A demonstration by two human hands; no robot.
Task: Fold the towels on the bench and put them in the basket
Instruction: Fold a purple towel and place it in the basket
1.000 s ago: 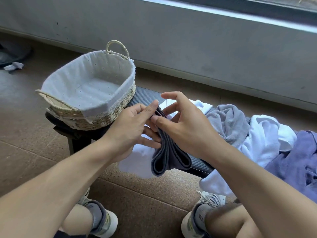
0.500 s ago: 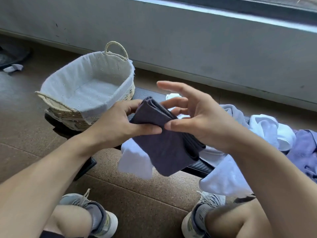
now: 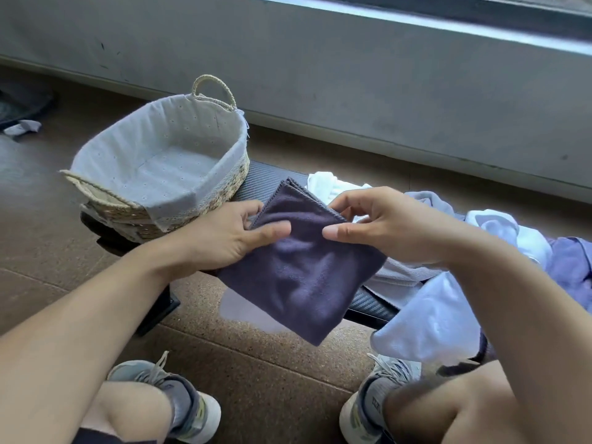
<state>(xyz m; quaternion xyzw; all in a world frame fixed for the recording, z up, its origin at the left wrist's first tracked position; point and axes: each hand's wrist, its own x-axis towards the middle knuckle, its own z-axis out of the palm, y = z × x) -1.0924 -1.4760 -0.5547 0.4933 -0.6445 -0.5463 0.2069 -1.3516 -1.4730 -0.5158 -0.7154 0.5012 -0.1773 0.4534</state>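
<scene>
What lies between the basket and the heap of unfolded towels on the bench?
In the head view, the folded dark towel, held by the left hand and right hand, over a bare bench strip.

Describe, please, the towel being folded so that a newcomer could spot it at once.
Start at the black bench, with the lined basket at its left end and loose pale towels heaped to the right. Between them, the left hand and right hand hold a folded square towel. It alone is dark purple-grey and neatly folded.
</scene>
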